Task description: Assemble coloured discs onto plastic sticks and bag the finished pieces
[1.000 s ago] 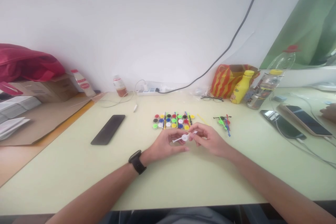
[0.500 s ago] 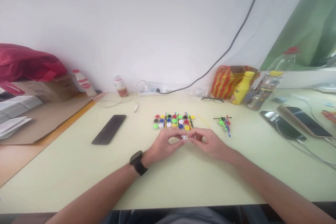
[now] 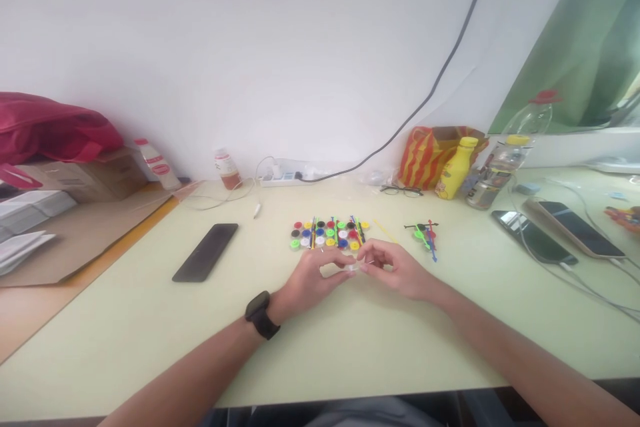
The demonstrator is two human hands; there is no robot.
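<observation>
My left hand (image 3: 315, 280), with a black watch on its wrist, pinches a small whitish, partly clear piece (image 3: 351, 267) between thumb and fingers. Close beside it, my right hand (image 3: 393, 270) is closed in a pinch, with a thin white sliver (image 3: 371, 262) showing at its fingers. Just beyond the hands lie rows of small round discs (image 3: 320, 241) in several colours, with thin coloured arrows (image 3: 335, 230) laid between them. A yellow stick (image 3: 385, 230) rests to their right. Farther right is a loose cluster of crossed coloured arrows (image 3: 431, 243) with a few discs.
A black phone (image 3: 206, 252) lies at left, and two phones with cables (image 3: 580, 230) at right. Along the wall stand a power strip (image 3: 280, 179), glasses (image 3: 403, 191), a striped bag (image 3: 417, 160), a yellow bottle (image 3: 456, 170) and clear bottles (image 3: 493, 180).
My fingertips have drawn slightly apart, and more of the whitish piece shows between them. The camera view has shifted a little. The discs and arrows lie as before.
</observation>
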